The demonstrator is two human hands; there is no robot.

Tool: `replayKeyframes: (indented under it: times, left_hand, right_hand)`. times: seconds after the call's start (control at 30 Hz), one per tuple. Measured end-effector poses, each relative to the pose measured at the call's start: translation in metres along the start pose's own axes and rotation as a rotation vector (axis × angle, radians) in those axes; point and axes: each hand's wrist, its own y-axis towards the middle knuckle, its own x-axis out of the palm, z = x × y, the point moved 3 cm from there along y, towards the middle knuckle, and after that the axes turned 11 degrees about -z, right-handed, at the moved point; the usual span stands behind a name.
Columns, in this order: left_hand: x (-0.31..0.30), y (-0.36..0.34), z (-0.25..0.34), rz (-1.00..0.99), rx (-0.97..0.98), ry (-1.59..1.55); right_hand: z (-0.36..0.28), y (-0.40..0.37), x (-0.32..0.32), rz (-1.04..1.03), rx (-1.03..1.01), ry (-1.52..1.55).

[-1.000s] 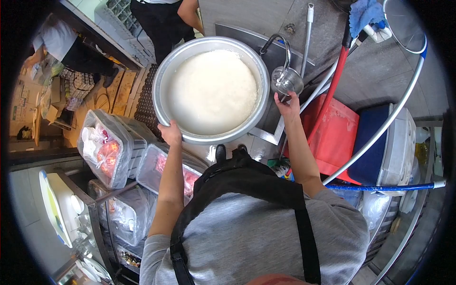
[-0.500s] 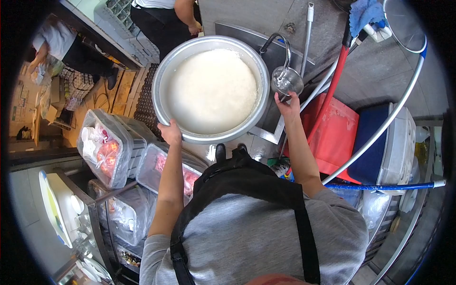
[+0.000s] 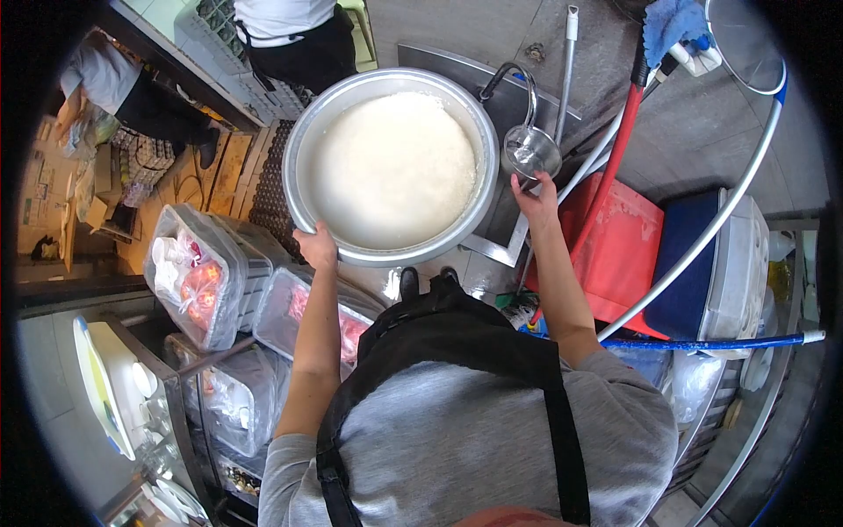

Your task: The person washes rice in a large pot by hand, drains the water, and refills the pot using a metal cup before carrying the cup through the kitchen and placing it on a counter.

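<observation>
A wide metal basin point(image 3: 303, 206) sits in front of me, with whitish, rice-like contents point(image 3: 404, 158) under cloudy liquid. My left hand point(image 3: 317, 245) grips the near left rim of this basin. To its right, my right hand point(image 3: 536, 195) holds a small metal bowl point(image 3: 544, 158) by the near side, fingers wrapped round its edge. Directly above the bowl is the curved faucet point(image 3: 531, 88), and clear water appears in the bowl. The bowl is apart from the basin's right rim.
A metal sink edge point(image 3: 492, 250) lies under the faucet. On the right are a red plastic chair point(image 3: 623, 255), a white hose point(image 3: 702, 250) and a blue pole point(image 3: 738, 343). Plastic bins point(image 3: 237, 290) with bagged food stand at left. Two people work beyond, one near the basin point(image 3: 299, 44).
The person behind the basin has shifted, and that person's forearm is out of sight. My hands, the basin and the bowl stay almost where they were.
</observation>
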Motion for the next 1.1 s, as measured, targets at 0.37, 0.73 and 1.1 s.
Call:
replayKeyframes:
  times: [0.37, 0.73, 1.1]
  left_hand:
    - [0.005, 0.010, -0.012, -0.016, 0.042, -0.023]
    - [0.006, 0.010, -0.012, 0.001, 0.045, -0.028]
    - [0.004, 0.011, -0.013, -0.008, 0.045, -0.001]
  right_hand:
    - [-0.013, -0.043, 0.013, 0.036, -0.011, -0.243]
    - [0.044, -0.105, 0.104, -0.102, -1.107, -1.649]
    - [0.016, -0.127, 0.165, -0.347, -1.522, -1.879]
